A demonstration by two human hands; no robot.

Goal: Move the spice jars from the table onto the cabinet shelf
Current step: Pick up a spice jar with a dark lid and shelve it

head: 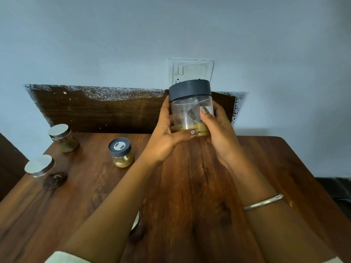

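Head view: both hands [191, 130] clamp one jar [190, 109]; three jars, perhaps four, on table [190, 186].

One view only, from your head, wide-angle, tilted forward and down. It faces the blue wall [114, 35] across the wooden table [190, 196], which fills the lower half and bends at the edges. Your forearms enter from the bottom, close to the lens; your hands sit mid-frame, slightly right. No second view to overlap with.
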